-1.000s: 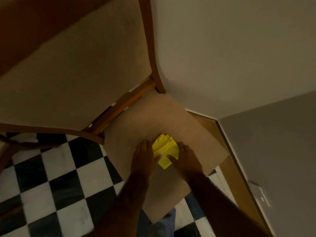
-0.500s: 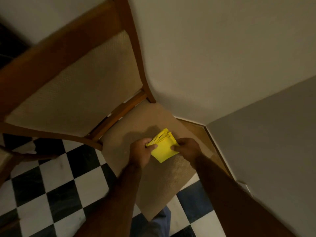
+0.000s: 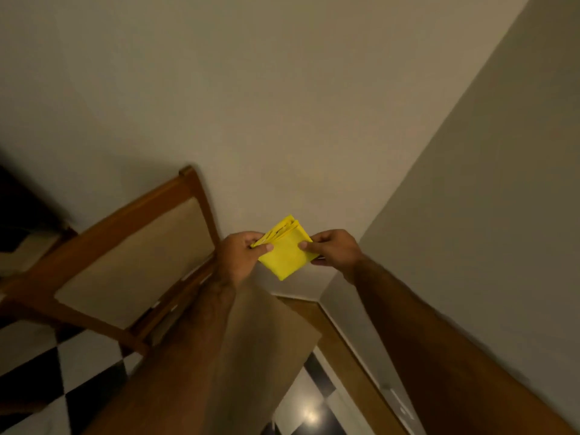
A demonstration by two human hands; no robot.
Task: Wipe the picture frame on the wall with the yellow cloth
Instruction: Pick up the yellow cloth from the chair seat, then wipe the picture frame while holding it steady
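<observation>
A folded yellow cloth (image 3: 285, 251) is held up in the air in front of the room's corner, well above the chair seat. My left hand (image 3: 243, 254) pinches its left edge between thumb and fingers. My right hand (image 3: 334, 248) pinches its right edge. The cloth is a thick square of several layers, tilted like a diamond. No picture frame is in view; only bare wall shows above.
A wooden chair (image 3: 125, 265) with beige padded back and seat (image 3: 263, 337) stands at lower left against the wall. Two plain walls meet in a corner (image 3: 361, 237). A wooden skirting (image 3: 345, 346) and a black-and-white chequered floor (image 3: 47, 387) lie below.
Both hands picked the yellow cloth off the chair seat and raised it. The view has tilted upward, showing more wall and less floor.
</observation>
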